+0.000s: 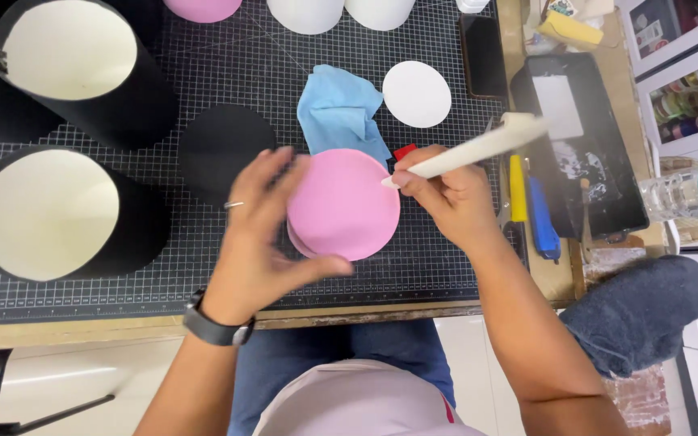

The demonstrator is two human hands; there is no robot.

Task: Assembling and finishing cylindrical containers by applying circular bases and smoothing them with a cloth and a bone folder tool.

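On the gridded cutting mat (pixel 284 97), the pink round box (pixel 342 206) lay near the front edge. Left hand (pixel 264 234) cupped it, fingers spread, steadying the rim. Right hand (pixel 446 198) pinched a cream flat tool (pixel 478 149), tip against the box edge, apparently to press it.

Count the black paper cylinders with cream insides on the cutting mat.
2: one black cylinder at the mat's top left, another black cylinder below it, left of the left hand. More may lie beyond the frame's edge.
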